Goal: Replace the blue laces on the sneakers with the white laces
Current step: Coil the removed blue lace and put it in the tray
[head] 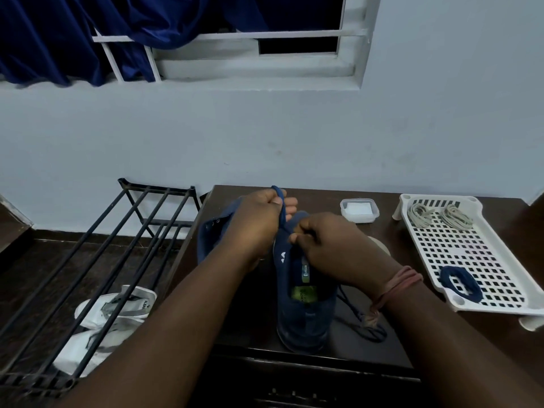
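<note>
A blue sneaker (306, 307) stands on the dark table, heel toward me. My left hand (259, 219) grips a loop of its blue lace (282, 213) and holds it up above the shoe. My right hand (326, 242) pinches the same lace low at the eyelets. A loose end of the lace (362, 322) trails on the table to the shoe's right. A second blue sneaker (212, 234) lies behind my left hand, mostly hidden. Two bundles of white laces (438, 216) sit at the far end of a white perforated tray (471, 248), and a coiled blue lace (460, 282) lies at its near end.
A small clear lidded box (359, 211) sits at the back of the table (253, 334). A black metal shoe rack (97, 260) stands to the left with white sneakers (109, 313) under it. The wall and a curtained window are behind.
</note>
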Motion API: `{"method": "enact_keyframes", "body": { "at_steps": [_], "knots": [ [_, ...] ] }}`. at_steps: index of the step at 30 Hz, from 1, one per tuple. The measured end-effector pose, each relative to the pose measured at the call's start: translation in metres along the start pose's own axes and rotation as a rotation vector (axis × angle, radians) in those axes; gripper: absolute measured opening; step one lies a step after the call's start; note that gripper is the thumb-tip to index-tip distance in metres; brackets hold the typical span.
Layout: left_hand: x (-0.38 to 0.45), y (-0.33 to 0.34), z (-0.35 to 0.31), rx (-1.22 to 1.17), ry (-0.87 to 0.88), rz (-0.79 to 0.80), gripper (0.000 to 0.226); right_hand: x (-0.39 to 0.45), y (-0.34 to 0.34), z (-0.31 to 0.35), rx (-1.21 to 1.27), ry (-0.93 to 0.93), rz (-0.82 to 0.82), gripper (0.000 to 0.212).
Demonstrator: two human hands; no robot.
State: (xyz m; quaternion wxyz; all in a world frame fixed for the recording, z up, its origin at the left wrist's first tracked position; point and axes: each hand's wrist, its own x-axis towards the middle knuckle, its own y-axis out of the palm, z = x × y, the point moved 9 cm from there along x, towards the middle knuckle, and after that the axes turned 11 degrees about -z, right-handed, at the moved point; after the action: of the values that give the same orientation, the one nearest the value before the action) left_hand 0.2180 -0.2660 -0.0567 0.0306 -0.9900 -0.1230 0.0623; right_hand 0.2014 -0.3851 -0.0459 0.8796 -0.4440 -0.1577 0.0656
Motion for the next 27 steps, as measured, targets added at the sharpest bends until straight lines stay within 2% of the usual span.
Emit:
{"method": "enact_keyframes", "body": {
  "at_steps": [2,4,8,12,15,18,21,24,27],
  "knots": [
    [-0.005,0.003,-0.003,0.268,0.110,0.037,0.030,0.001,-0.011,0.004,0.001,-0.045,-0.094,0.023],
    [-0.011,0.011,0.002,0.390,0.111,0.123,0.039,0.003,-0.024,0.005,0.024,-0.082,-0.185,0.015],
    [-0.019,0.023,0.004,0.159,-0.038,0.264,0.038,0.007,-0.041,-0.002,0.139,-0.081,-0.241,0.007],
    [-0.032,0.029,0.010,0.102,-0.161,0.500,0.042,0.009,-0.060,-0.017,0.318,0.040,-0.335,0.007],
    [-0.039,0.034,0.005,-0.080,-0.212,0.585,0.031,0.010,-0.057,-0.024,0.415,0.073,-0.322,0.007],
    [-0.029,0.030,-0.004,-0.352,-0.256,0.497,0.024,0.011,-0.042,-0.031,0.407,0.101,-0.242,0.013],
    [-0.020,0.021,-0.009,-0.543,-0.277,0.355,0.025,0.007,-0.015,-0.025,0.288,0.092,-0.054,0.026],
    [-0.009,0.011,-0.004,-0.602,-0.261,0.186,0.030,0.001,0.002,-0.010,0.188,0.041,0.069,0.035],
    [-0.002,0.005,-0.002,-0.593,-0.243,0.062,0.034,0.000,0.005,0.006,0.111,-0.061,0.090,0.035]
  ]
}}
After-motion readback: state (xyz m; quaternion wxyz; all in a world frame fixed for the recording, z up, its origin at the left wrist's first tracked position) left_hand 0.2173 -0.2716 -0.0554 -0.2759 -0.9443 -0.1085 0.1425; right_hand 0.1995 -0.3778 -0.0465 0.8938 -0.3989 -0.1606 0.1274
